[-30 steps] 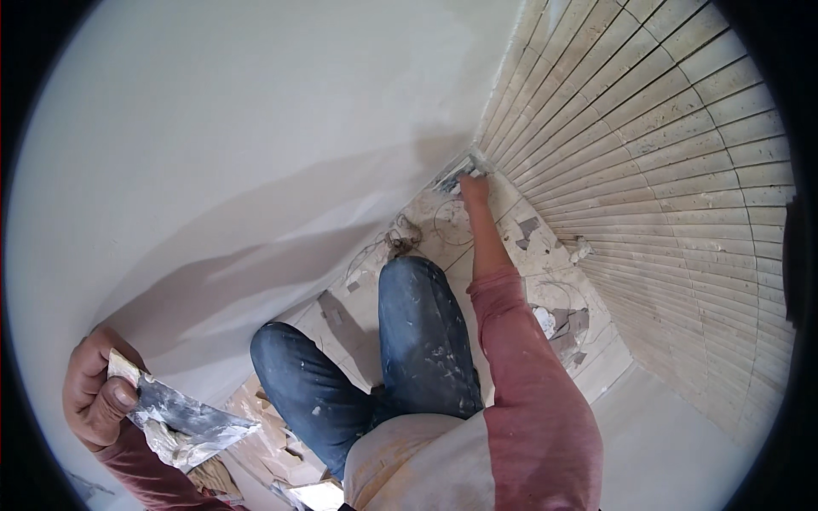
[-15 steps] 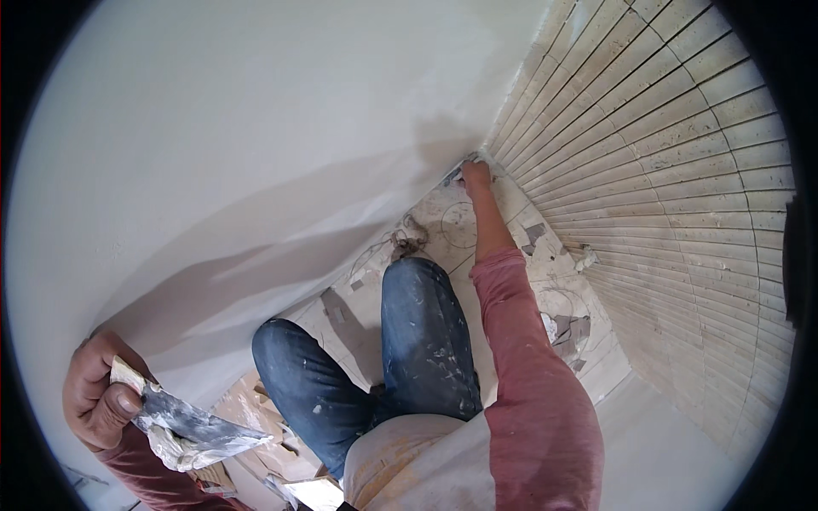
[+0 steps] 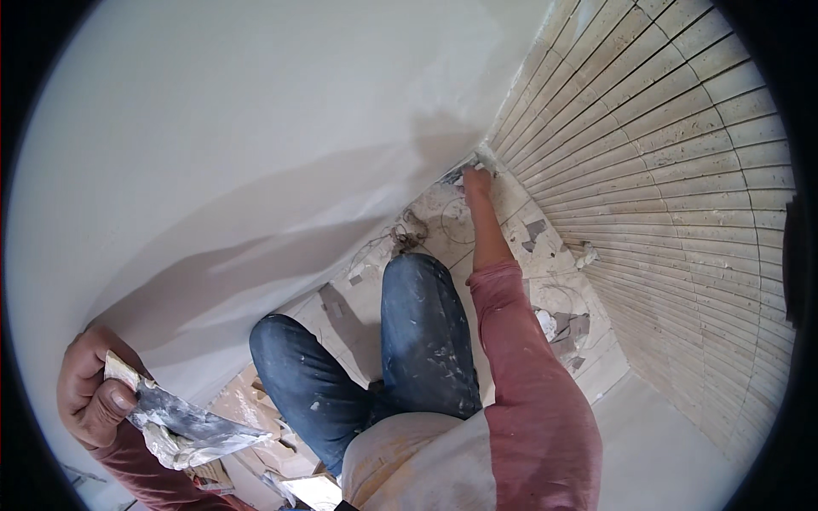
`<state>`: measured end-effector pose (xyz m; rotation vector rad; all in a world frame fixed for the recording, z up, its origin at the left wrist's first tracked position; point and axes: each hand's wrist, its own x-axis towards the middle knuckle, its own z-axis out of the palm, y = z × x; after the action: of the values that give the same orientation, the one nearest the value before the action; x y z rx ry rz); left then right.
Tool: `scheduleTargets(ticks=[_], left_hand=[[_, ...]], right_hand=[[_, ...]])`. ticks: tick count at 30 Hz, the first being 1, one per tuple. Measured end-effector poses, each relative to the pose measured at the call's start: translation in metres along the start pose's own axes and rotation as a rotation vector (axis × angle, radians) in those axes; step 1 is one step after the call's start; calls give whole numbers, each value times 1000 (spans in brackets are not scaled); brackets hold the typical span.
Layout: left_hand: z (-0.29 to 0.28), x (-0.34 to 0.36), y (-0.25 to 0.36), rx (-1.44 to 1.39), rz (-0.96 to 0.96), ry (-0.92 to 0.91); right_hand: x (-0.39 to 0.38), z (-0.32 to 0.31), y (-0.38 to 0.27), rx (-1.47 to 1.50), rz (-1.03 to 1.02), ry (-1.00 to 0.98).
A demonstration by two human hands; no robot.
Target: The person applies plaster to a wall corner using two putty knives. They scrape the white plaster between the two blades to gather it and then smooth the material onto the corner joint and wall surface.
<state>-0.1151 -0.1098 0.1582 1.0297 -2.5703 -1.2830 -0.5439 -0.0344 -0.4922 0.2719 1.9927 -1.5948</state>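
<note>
Left hand [image 3: 95,387], near left: grip clamped on edge of grey metal plate [image 3: 177,410], white paste [image 3: 165,446] heaped along its near side. Right hand [image 3: 478,181] at far corner, low beside smooth wall [image 3: 256,111]; too small there to tell what grip holds. Right: ribbed wall [image 3: 656,153]. Floor [image 3: 457,254]: grey scraps [image 3: 534,234], tangled strands [image 3: 412,228] near smooth wall.

A smooth pale wall [image 3: 256,111] meets a cream wall of narrow grooved strips [image 3: 665,162] in a corner. Soft, broad shadows [image 3: 256,268] fall across the smooth one. The pale, jointed floor [image 3: 457,254] is strewn with grey scraps [image 3: 534,231].
</note>
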Motion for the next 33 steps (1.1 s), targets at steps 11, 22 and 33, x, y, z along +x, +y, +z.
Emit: scheduleTargets(ticks=[11, 22, 33], left_hand=[[1, 3, 3, -35, 7, -20], [1, 6, 4, -20, 16, -61], [-2, 13, 7, -1, 13, -130]], right_hand=[[19, 0, -28, 101, 137, -94], [-56, -6, -35, -195, -308, 116], [6, -19, 4, 104, 12, -44]])
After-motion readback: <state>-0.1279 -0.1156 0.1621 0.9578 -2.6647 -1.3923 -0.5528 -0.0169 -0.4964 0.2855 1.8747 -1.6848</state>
